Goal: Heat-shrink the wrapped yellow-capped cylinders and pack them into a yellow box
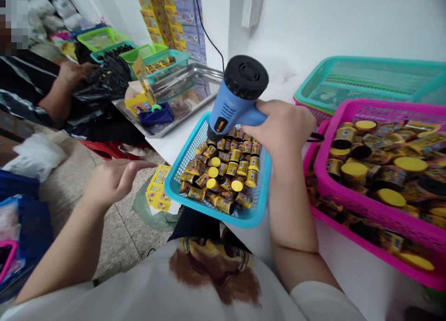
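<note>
My right hand (284, 126) is wrapped round the handle of a blue heat gun (228, 109) with a black rear cap. Its dark nozzle points down at the far-left part of a light blue plastic basket (256, 219). Inside lie many small yellow-and-dark printed cylinders (232, 168), most on their sides, a few with round yellow ends up. My left hand (113, 179) is held in the air left of the basket, holding nothing, with fingers stretched toward it. Below its fingertips, yellow printed sheets (160, 191) lie beside the basket.
Pink baskets (322, 172) of similar cylinders are stacked at right, near a teal basket (313, 75). A metal tray (205, 75) holds a dark blue box (156, 115). A co-worker's hand (71, 75) is by a black plastic bag (108, 79). A cord (209, 35) hangs behind the heat gun.
</note>
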The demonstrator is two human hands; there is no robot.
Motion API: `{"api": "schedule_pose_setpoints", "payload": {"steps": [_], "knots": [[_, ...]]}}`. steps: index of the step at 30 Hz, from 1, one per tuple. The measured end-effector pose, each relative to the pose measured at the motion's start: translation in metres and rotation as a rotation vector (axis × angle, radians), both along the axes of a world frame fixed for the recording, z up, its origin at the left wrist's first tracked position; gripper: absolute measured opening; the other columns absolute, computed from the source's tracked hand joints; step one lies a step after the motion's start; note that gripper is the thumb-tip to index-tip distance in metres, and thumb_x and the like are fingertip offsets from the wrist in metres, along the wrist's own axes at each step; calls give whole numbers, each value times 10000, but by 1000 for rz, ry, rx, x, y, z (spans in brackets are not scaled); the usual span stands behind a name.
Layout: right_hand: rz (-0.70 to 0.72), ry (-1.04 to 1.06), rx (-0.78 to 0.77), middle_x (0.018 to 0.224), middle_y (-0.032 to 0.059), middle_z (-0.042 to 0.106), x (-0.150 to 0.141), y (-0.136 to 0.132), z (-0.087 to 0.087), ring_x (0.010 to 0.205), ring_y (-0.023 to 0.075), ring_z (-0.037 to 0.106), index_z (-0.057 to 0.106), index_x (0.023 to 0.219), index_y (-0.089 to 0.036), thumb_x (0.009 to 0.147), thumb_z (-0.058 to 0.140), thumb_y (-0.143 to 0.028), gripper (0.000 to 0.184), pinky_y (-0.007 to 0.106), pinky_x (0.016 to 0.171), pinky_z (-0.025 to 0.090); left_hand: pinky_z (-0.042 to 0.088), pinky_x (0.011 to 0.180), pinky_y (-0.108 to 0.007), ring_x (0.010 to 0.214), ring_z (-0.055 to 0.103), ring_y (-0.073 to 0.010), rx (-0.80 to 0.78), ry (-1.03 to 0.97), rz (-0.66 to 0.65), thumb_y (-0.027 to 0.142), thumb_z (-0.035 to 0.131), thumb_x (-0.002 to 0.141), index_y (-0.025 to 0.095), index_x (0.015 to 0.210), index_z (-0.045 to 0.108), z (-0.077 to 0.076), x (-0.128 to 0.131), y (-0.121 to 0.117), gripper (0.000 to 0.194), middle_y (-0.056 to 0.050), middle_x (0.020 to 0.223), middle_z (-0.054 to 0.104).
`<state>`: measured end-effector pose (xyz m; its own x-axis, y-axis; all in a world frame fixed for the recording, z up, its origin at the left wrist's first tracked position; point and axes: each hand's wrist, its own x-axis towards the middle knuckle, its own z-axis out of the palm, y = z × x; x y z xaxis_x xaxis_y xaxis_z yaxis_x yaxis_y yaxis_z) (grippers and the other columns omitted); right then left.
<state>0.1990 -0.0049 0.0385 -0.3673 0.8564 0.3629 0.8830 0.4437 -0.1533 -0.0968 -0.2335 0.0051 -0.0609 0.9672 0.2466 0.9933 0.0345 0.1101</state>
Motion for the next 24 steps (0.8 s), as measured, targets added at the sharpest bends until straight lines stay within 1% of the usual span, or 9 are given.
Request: {"api": "schedule_pose_setpoints", "payload": {"steps": [3,5,8,10,13,16,20,22,24], "knots": [[24,-26,74,1129,76,749,2,-1,-2,995,264,659,748,1226,-270,903,653,-412,365,353,794,321,513,585,-283,569,712,-170,6,13,66,492,184,1068,185,1025,857,-1,-4,-13,741,-42,700,782],[-10,-44,108,1108,84,751,6,-4,-1,969,251,652,750,1226,-265,900,668,-410,366,352,787,312,504,571,-284,563,711,-179,-2,7,98,501,189,1061,192,983,857,-1,-5,-18,741,-34,634,744],[-62,-48,134,1064,83,748,17,-11,5,923,240,645,757,1184,-265,889,697,-446,352,347,766,294,533,622,-280,647,758,-189,-34,-6,130,508,195,1060,220,984,857,-4,-7,-21,726,-37,731,793],[-62,-50,130,1036,88,743,23,-17,9,907,243,643,759,1146,-254,897,687,-491,352,347,761,288,555,675,-282,699,775,-193,-57,-17,110,516,203,1066,232,1025,857,-8,-9,-20,715,-37,828,825],[-40,-58,116,1030,101,738,28,-22,13,915,253,640,752,1164,-250,938,633,-547,392,359,777,296,537,649,-284,665,752,-190,-42,-9,53,510,203,1087,229,1098,857,-15,-12,-18,711,-39,754,800],[-28,-57,123,1058,110,737,29,-23,13,954,258,637,733,1200,-249,1003,544,-528,390,377,816,307,512,624,-284,618,720,-174,-5,-11,0,484,192,1110,234,1109,856,-17,-10,-13,709,-34,713,781],[-92,-63,192,1046,115,731,33,-24,12,960,253,627,728,1203,-233,1024,505,-485,381,377,827,308,566,744,-281,801,791,-181,-76,-48,-113,522,217,1122,222,1109,838,-5,2,8,690,-40,964,847],[-118,-49,254,1019,105,727,38,-25,12,926,235,620,735,1164,-227,1015,501,-461,363,380,834,310,582,797,-298,874,800,-197,-115,-31,-209,554,210,1124,213,1109,828,2,12,30,706,-54,1032,847],[-155,2,340,948,79,720,43,-26,11,871,202,603,749,1061,-229,1002,480,-427,340,398,860,314,591,845,-315,908,796,-205,-125,-6,-340,569,209,1125,214,1117,818,2,25,62,704,-68,1056,842]]}}
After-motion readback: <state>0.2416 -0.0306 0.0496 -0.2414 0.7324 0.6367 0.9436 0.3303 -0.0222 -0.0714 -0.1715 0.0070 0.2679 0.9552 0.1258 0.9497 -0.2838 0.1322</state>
